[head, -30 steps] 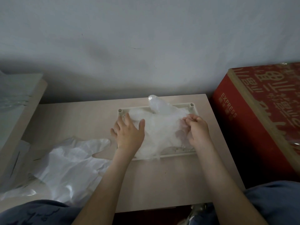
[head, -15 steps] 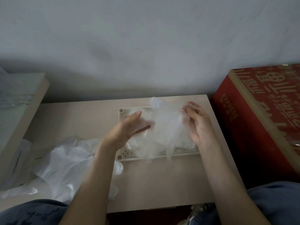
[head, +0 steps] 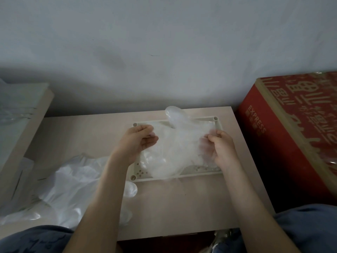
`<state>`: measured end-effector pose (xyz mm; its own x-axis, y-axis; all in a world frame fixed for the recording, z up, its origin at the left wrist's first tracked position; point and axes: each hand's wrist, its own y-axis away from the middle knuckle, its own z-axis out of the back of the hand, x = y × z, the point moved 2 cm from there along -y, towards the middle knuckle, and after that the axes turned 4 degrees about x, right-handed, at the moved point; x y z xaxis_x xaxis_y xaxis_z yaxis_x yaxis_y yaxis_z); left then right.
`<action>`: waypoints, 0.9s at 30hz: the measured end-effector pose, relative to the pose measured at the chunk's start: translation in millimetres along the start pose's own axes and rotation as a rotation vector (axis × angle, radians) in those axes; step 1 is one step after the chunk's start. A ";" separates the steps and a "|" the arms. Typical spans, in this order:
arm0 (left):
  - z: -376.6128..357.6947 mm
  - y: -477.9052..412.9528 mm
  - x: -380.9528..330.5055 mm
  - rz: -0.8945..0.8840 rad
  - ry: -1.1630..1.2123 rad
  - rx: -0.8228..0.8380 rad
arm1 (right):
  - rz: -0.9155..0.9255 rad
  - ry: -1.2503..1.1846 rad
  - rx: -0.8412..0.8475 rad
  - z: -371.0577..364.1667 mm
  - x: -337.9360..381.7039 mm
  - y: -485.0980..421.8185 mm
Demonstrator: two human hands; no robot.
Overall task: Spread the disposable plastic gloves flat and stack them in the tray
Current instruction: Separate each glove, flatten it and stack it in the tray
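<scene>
Translucent plastic fills the lower left of the frame, where a loose heap of gloves (head: 69,189) lies crumpled on the pale wooden table (head: 173,207), next to a light board (head: 23,110) running along the left edge. Just right of the heap, the person's left hand (head: 138,141) is raised over the near-left part of the cream tray (head: 135,175), thumb and curled fingers pinching the left edge of a single glove (head: 175,148). That glove hangs spread between both hands at the centre of the frame, above the tray's floor, its lower edge drooping to the near rim. One puffed finger of it sticks up past the far rim. Whether more gloves lie under it in the tray, I cannot tell through the cloudy film. The right hand (head: 222,147) grips the glove's right edge, fingers bunched together and clamped on the plastic. Further right, off the table, stands a red box (head: 291,134) printed with gold lettering and the word EXPRESS.
</scene>
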<state>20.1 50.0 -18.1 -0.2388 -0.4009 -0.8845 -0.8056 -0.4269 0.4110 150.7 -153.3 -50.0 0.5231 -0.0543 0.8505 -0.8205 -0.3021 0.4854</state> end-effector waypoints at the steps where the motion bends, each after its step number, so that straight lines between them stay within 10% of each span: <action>1: -1.9 0.0 -4.6 -0.031 0.039 0.008 | -0.005 -0.012 0.024 -2.1 1.1 0.4; 11: -8.8 -7.9 -21.7 -0.190 0.217 0.046 | 0.077 0.104 -0.011 -7.0 -4.8 -1.4; 18: -4.4 -17.8 5.7 -0.166 -0.079 -0.328 | 0.217 0.432 -0.132 0.9 -14.1 -9.8; 22: -21.3 -1.3 10.0 -0.434 -0.645 -0.407 | 0.183 0.450 -0.176 2.3 -19.7 -13.6; 27: -65.0 16.2 37.6 -0.485 -1.595 0.026 | 0.167 0.470 -0.171 2.8 -20.0 -14.9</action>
<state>33.3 -24.7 -30.3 -0.2440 0.9370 -0.2500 -0.9698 -0.2366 0.0599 153.1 -150.3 -74.8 0.2542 0.3561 0.8992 -0.9304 -0.1637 0.3279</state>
